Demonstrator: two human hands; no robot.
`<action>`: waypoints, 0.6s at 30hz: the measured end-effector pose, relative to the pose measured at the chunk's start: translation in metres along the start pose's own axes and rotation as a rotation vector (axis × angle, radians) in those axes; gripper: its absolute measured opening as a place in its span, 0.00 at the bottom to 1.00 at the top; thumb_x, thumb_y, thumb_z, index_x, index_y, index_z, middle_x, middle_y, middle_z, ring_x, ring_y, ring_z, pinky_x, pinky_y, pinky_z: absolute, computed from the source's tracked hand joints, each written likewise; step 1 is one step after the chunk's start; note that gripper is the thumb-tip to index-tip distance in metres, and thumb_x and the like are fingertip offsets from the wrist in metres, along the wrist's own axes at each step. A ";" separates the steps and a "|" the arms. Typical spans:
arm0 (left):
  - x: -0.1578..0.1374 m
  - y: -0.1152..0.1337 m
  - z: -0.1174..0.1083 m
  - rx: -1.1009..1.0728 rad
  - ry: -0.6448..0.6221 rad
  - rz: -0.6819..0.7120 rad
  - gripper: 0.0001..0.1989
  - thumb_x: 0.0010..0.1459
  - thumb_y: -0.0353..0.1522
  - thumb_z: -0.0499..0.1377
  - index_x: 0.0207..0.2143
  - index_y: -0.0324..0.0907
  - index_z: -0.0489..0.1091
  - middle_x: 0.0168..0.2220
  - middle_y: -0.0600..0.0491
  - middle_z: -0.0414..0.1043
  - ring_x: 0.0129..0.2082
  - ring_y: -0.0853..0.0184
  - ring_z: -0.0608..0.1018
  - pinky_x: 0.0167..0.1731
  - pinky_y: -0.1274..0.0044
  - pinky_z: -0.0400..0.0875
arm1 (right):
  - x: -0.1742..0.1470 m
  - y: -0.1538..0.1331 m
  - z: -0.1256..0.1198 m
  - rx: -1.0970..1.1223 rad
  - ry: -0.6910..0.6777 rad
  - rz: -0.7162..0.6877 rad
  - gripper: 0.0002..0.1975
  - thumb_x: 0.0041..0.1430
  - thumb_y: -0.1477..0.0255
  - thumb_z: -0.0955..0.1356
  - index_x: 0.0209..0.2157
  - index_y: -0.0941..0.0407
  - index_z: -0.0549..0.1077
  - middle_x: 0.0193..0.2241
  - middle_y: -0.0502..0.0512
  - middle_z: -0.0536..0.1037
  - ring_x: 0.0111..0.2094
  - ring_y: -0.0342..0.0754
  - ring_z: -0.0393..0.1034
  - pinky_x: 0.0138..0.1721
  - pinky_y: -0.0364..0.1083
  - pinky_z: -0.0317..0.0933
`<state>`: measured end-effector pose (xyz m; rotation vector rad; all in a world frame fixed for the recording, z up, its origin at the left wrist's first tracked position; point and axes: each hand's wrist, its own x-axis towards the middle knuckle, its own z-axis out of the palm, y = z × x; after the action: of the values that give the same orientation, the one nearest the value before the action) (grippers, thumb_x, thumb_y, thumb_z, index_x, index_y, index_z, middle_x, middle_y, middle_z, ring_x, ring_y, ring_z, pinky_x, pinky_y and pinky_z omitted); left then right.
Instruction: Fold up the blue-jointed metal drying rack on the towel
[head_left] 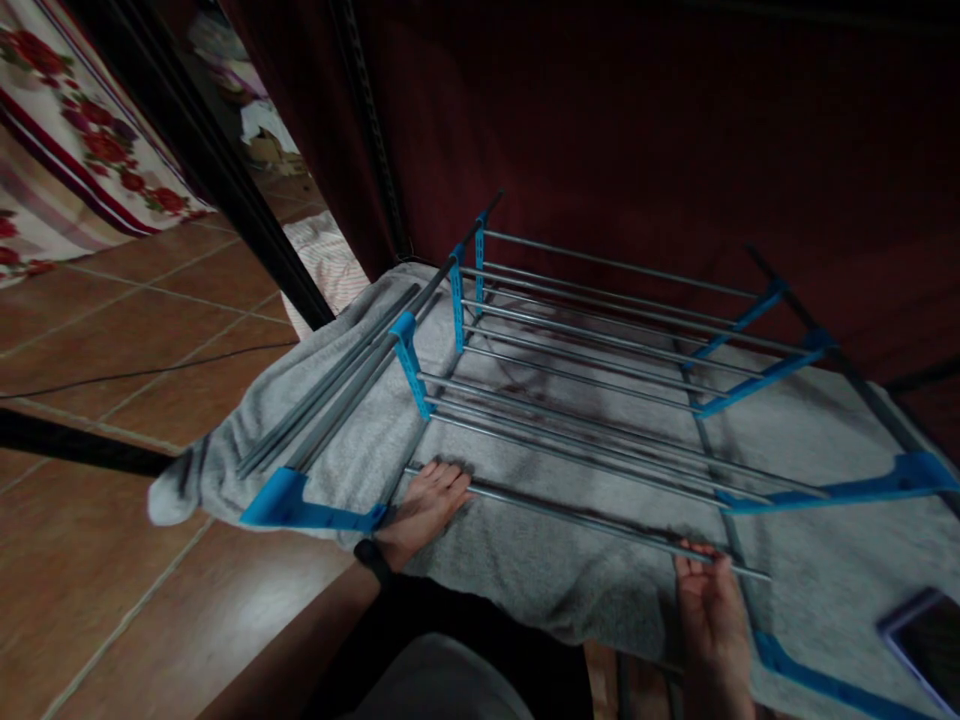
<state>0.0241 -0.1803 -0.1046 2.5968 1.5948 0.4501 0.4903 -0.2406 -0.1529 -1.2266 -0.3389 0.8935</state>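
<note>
A thin grey metal rod (570, 516) lies crosswise in front of me, close to the near end of a partly assembled rack. My left hand (433, 500) closes over the rod near its left end, palm down. Near the other end, my right hand (709, 590) holds it palm up, with the fingertips curled round it. The rack has blue plastic brackets (412, 368) along both sides, joined by several metal rods (600, 300). Next to my left wrist is a near left blue bracket (311, 510); another near blue bracket (817, 680) sits right of my right hand.
Loose metal tubes (322, 385) lie along the left side on the grey blanket (517, 590). A phone (926, 640) rests at the right edge. Black frame posts (225, 210) rise on the left, beside the tiled floor (187, 360). A dark red curtain (637, 120) hangs behind.
</note>
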 end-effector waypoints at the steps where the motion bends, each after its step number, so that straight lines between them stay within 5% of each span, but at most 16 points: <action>1: 0.001 0.000 0.000 0.004 -0.021 0.002 0.16 0.75 0.40 0.50 0.47 0.44 0.74 0.43 0.48 0.77 0.47 0.59 0.78 0.59 0.62 0.69 | 0.003 0.000 0.000 0.026 0.017 0.023 0.12 0.55 0.60 0.78 0.37 0.48 0.78 0.40 0.50 0.79 0.45 0.48 0.77 0.66 0.54 0.67; 9: 0.000 0.003 0.004 -0.008 -0.026 -0.013 0.20 0.75 0.44 0.48 0.50 0.43 0.73 0.44 0.46 0.76 0.50 0.57 0.77 0.59 0.60 0.68 | 0.009 -0.006 -0.001 0.140 -0.010 0.065 0.13 0.48 0.69 0.78 0.37 0.50 0.78 0.41 0.50 0.80 0.44 0.47 0.77 0.64 0.54 0.68; 18: 0.004 0.005 -0.001 0.084 -0.062 0.042 0.22 0.76 0.45 0.46 0.51 0.42 0.73 0.43 0.46 0.75 0.48 0.58 0.77 0.56 0.63 0.68 | 0.011 0.000 -0.002 0.095 0.007 0.050 0.11 0.56 0.66 0.79 0.37 0.50 0.76 0.42 0.48 0.78 0.46 0.43 0.76 0.67 0.49 0.63</action>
<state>0.0296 -0.1791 -0.1020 2.6812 1.5756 0.3077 0.4989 -0.2336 -0.1559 -1.1547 -0.2579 0.9381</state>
